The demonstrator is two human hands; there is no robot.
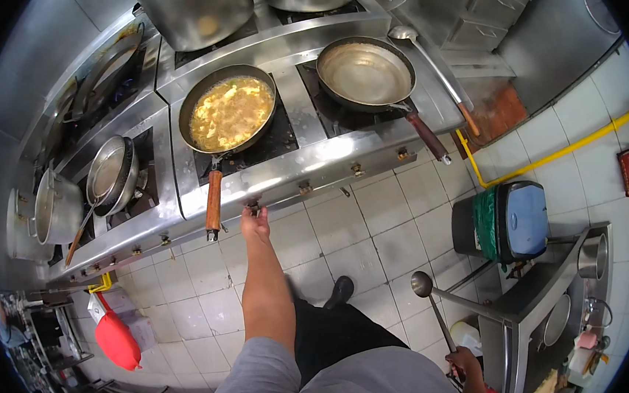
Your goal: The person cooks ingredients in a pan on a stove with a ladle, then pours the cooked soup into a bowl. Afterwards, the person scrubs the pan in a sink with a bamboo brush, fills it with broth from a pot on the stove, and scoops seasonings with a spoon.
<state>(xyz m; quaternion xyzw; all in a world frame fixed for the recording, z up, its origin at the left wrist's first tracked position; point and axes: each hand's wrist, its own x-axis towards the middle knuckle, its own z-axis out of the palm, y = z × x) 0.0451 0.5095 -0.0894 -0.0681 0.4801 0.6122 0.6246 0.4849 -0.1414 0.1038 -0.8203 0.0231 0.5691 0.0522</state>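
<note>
My left hand [254,223] reaches out to the stove's front panel, its fingers closed around a burner knob [253,205]. Just above it, a frying pan [186,107] with a wooden handle sits on a burner, holding bubbling yellowish liquid with pale, egg-like pieces [232,110]. Low at my right side, my right hand [467,365] grips the long handle of a metal ladle [422,284], whose bowl points up and forward. Right of the filled pan, a second frying pan [365,73] rests on its burner with only a worn, shiny inside showing.
Large pots [200,13] stand along the back of the stove. Another ladle [429,62] lies on the stove's right side. More pans and a pot [59,209] are at the left. Behind me to the right are a lidded bin [527,217] and a steel table [519,306].
</note>
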